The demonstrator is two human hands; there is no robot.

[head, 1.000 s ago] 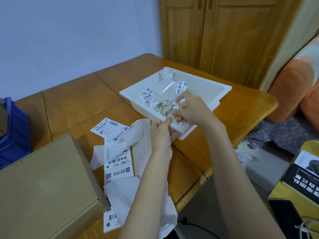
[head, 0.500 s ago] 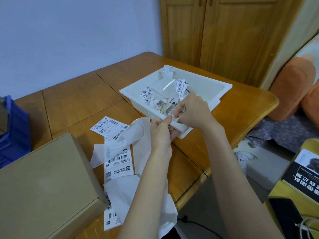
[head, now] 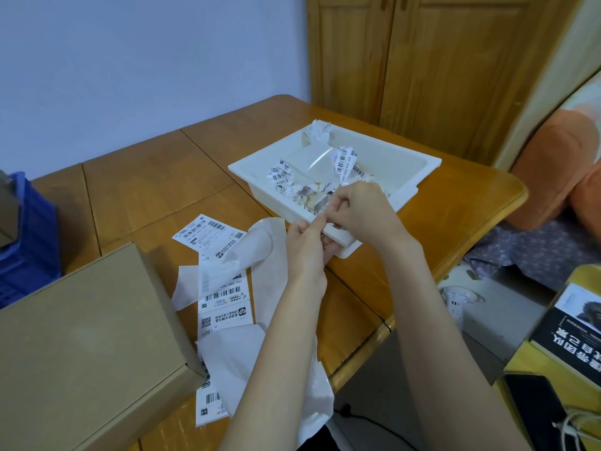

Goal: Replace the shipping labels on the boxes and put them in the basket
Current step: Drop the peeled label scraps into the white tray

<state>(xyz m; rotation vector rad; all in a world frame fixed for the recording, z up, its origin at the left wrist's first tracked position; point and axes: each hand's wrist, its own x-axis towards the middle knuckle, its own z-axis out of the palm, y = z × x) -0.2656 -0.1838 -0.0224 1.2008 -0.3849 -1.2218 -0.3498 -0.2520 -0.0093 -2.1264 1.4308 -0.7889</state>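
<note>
Fingers of left hand [head: 305, 245] and right hand [head: 361, 213] pinch one small scrap over the white tray [head: 406, 187], probably to discard it; the cardboard box [head: 84, 346] waits near left.

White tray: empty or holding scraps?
Holding scraps. Crumpled barcode label pieces lie inside the white tray, piled toward its near end.

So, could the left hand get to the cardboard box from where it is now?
Probably yes. The left hand is busy pinching a small scrap with the right hand at the white tray, but only flat labels lie between it and the cardboard box.
</note>
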